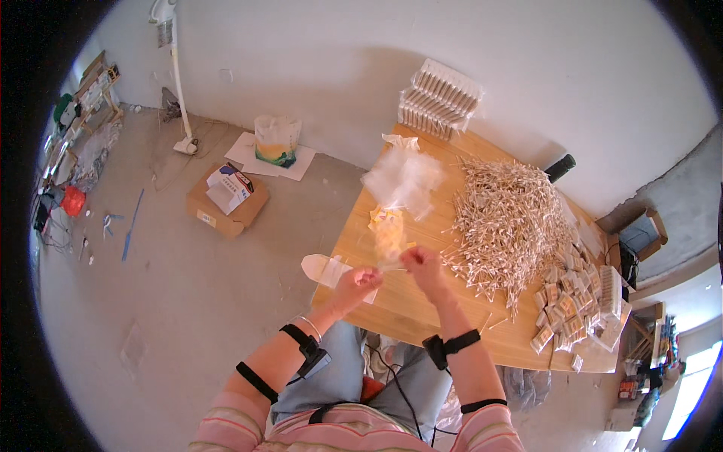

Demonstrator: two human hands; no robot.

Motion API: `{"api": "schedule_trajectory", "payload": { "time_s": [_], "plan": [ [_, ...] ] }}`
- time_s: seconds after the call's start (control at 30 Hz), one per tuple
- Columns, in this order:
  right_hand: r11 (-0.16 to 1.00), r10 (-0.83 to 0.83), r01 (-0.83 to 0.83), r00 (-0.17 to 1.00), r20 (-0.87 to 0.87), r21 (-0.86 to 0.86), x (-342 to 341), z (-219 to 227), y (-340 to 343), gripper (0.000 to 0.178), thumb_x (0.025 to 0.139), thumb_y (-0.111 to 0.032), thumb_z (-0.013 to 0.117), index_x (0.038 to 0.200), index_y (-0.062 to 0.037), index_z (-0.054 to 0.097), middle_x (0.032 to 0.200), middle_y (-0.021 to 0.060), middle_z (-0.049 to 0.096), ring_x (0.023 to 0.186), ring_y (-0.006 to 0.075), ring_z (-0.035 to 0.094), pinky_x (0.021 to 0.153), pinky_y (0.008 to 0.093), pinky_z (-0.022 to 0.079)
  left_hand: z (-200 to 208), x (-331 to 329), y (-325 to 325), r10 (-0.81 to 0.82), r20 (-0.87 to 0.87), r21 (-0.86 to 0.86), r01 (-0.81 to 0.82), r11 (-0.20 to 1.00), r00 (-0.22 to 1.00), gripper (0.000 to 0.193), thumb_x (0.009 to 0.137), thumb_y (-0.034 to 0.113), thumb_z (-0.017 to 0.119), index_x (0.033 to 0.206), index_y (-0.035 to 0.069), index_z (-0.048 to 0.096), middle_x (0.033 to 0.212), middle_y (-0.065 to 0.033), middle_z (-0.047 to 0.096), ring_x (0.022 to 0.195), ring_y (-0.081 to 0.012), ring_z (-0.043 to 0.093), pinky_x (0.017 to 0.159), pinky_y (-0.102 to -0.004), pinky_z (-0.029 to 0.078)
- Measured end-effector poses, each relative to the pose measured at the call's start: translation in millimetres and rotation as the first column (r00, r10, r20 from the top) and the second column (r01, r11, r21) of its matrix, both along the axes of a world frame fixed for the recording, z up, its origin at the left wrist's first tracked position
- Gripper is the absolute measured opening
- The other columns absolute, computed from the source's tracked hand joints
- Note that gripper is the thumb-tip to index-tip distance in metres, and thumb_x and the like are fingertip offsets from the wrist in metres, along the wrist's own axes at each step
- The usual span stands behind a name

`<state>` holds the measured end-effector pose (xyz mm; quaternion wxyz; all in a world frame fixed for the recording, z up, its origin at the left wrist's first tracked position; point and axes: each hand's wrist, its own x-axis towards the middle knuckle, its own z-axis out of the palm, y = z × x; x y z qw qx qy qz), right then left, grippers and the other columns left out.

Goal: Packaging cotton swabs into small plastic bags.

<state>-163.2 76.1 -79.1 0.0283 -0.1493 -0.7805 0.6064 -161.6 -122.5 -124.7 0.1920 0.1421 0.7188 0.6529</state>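
Over the near left part of the table, my left hand [360,285] is closed in a pinch at the near edge of a small clear plastic bag [390,247]. My right hand [424,269] is also closed, its fingertips at the bag's right side. The bag looks blurred and see-through, so what is inside it cannot be made out. Just beyond it lie yellow-and-white printed cards [384,217]. A heap of clear plastic bags [407,179] spreads farther back. Beside my left hand, a white strip with a rounded end [320,268] overhangs the table's left edge.
A big pile of cotton swabs [508,226] covers the middle of the wooden table [422,313]. Several small filled packs [565,305] are heaped at the right. Stacked wrapped packs [439,98] stand against the wall. A cardboard box [226,202] sits on the floor.
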Motion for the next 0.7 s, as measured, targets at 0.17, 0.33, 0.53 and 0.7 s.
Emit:
{"api": "schedule_trajectory", "payload": {
  "time_s": [0.17, 0.33, 0.53, 0.7],
  "plan": [
    [0.987, 0.112, -0.112, 0.994, 0.004, 0.116, 36.8, -11.5, -37.1, 0.016, 0.088, -0.017, 0.066, 0.086, -0.0014, 0.066, 0.074, 0.0025, 0.064, 0.067, 0.009, 0.058, 0.06, 0.0255, 0.048, 25.9, 7.3, -10.2, 0.082, 0.116, -0.008, -0.082, 0.997, 0.99, 0.019, 0.088, 0.019, 0.068, 0.091, 0.001, 0.068, 0.078, 0.0002, 0.065, 0.066, -0.0063, 0.054, 0.058, -0.0239, 0.044],
    [0.937, 0.124, -0.097, 0.991, 0.059, -0.336, 54.5, -0.7, -77.5, 0.018, 0.089, -0.017, 0.066, 0.097, -0.0007, 0.066, 0.083, 0.0022, 0.067, 0.073, 0.0084, 0.06, 0.063, 0.0235, 0.05, 33.7, 20.5, -29.3, 0.258, 0.183, -0.013, -0.26, 0.965, 0.949, 0.019, 0.087, 0.019, 0.068, 0.084, 0.001, 0.067, 0.072, 0.0001, 0.063, 0.065, -0.0066, 0.053, 0.058, -0.024, 0.043],
    [0.94, 0.067, -0.034, 0.994, 0.085, -0.339, 60.4, 10.6, -102.7, 0.022, 0.088, -0.016, 0.066, 0.104, -0.0004, 0.066, 0.088, 0.0046, 0.068, 0.076, 0.0111, 0.063, 0.067, 0.0242, 0.051, 47.8, 25.3, -36.6, 0.327, 0.246, 0.139, -0.367, 0.92, 0.913, 0.024, 0.09, 0.025, 0.065, 0.083, 0.002, 0.065, 0.077, -0.0012, 0.063, 0.071, -0.0082, 0.054, 0.065, -0.0249, 0.044],
    [0.943, -0.088, 0.095, 0.995, 0.038, -0.319, 59.0, 35.9, -121.1, 0.022, 0.087, -0.018, 0.067, 0.099, 0.0002, 0.067, 0.086, 0.0058, 0.068, 0.075, 0.0114, 0.063, 0.062, 0.0234, 0.048, 52.2, 31.7, -40.1, 0.395, 0.279, 0.217, -0.458, 0.862, 0.875, 0.022, 0.091, 0.023, 0.064, 0.079, 0.004, 0.062, 0.075, 0.0012, 0.06, 0.069, -0.0065, 0.05, 0.063, -0.024, 0.041]
  ]
}}
